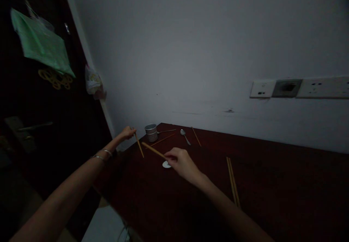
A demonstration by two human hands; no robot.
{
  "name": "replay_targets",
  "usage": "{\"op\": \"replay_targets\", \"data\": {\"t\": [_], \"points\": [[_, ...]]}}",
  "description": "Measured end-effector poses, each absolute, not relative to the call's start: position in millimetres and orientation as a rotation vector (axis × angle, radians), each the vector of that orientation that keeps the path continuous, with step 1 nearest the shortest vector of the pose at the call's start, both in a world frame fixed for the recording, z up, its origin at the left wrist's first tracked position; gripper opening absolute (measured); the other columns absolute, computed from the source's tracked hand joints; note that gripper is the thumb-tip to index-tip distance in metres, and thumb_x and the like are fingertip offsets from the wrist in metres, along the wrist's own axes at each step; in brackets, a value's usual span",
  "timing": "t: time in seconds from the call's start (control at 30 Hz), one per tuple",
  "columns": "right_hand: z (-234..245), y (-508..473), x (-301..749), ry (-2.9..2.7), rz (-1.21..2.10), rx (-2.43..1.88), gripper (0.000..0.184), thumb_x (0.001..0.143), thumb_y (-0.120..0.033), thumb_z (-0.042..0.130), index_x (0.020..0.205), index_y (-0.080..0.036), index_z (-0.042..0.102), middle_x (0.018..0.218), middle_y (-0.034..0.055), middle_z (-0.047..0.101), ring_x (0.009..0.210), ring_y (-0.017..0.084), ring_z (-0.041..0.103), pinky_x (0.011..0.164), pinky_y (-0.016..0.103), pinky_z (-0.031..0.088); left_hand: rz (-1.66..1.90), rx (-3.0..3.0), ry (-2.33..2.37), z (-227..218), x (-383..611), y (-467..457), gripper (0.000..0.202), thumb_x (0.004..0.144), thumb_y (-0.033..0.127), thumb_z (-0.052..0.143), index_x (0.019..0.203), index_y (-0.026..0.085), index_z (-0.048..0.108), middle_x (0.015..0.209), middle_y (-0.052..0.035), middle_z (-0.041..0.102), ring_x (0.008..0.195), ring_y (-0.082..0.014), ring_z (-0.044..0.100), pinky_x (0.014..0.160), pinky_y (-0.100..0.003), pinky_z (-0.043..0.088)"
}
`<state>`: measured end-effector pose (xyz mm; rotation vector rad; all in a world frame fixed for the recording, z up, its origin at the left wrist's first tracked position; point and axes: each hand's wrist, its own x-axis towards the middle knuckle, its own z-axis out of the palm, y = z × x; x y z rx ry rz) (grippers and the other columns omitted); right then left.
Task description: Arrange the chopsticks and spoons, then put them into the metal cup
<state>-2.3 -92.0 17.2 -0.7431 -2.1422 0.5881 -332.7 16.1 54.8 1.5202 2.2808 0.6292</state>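
My left hand point(127, 132) is closed around one wooden chopstick point(139, 145) that slants down toward the dark red table point(272, 184). My right hand point(181, 162) pinches another chopstick point(153, 150), its tip pointing left and up toward the small metal cup point(151, 132). A white spoon point(166, 165) lies on the table just under my right hand, partly hidden by it.
A metal spoon point(185, 136) and loose chopsticks point(196, 136) lie near the wall by the cup. A pair of chopsticks point(232, 181) rests to the right of my forearm. Wall sockets point(300, 88) sit above the table. A dark door point(40, 107) with a green bag stands left.
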Motion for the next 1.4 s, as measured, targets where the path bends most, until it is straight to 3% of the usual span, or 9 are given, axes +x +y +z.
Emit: {"op": "replay_targets", "data": {"t": [0.23,0.47,0.87,1.17,1.4], "points": [[47.1,-74.5,39.9,-1.471,0.984,-0.853,0.026,0.065,-0.024,0.060,0.087,-0.012,0.066,0.079,0.0062,0.068,0.072,0.016,0.061,0.069,0.030,0.048,0.946,1.605,2.042,118.6,-286.0,20.9,0.024,0.078,0.031,0.044,0.060,0.015,0.045,0.048,0.0031,0.041,0.036,-0.0036,0.033,0.038,-0.018,0.025],[59.6,-73.3,86.1,-1.173,1.159,-0.874,0.034,0.058,-0.027,0.067,0.088,-0.012,0.066,0.075,0.0053,0.067,0.062,0.013,0.060,0.063,0.028,0.049,0.966,1.907,1.540,159.4,-173.0,-0.6,0.031,0.080,0.034,0.044,0.055,0.017,0.039,0.044,0.0025,0.036,0.038,-0.0041,0.033,0.038,-0.017,0.023],[37.6,-90.8,141.5,-0.852,1.308,-0.827,0.025,0.057,-0.020,0.070,0.081,-0.013,0.065,0.077,0.0051,0.066,0.071,0.013,0.060,0.068,0.025,0.049,0.938,2.017,0.879,99.3,-8.3,-22.6,0.027,0.077,0.036,0.044,0.059,0.016,0.043,0.043,0.0059,0.042,0.033,-0.0047,0.039,0.034,-0.015,0.028],[34.9,-99.7,158.0,-0.776,1.327,-0.825,0.021,0.060,-0.017,0.068,0.081,-0.014,0.064,0.083,0.0054,0.064,0.076,0.014,0.059,0.071,0.029,0.050,1.119,1.806,0.737,76.4,34.0,-12.1,0.028,0.077,0.038,0.046,0.060,0.016,0.042,0.040,0.0071,0.042,0.028,-0.0043,0.035,0.029,-0.015,0.025],[27.4,-97.0,168.9,-0.751,1.391,-0.815,0.023,0.061,-0.019,0.068,0.083,-0.014,0.063,0.076,0.0058,0.064,0.071,0.015,0.059,0.063,0.029,0.051,1.127,1.675,0.718,54.5,50.2,-6.3,0.029,0.074,0.041,0.049,0.060,0.016,0.044,0.044,0.0060,0.045,0.027,-0.0039,0.035,0.027,-0.015,0.025]]}}
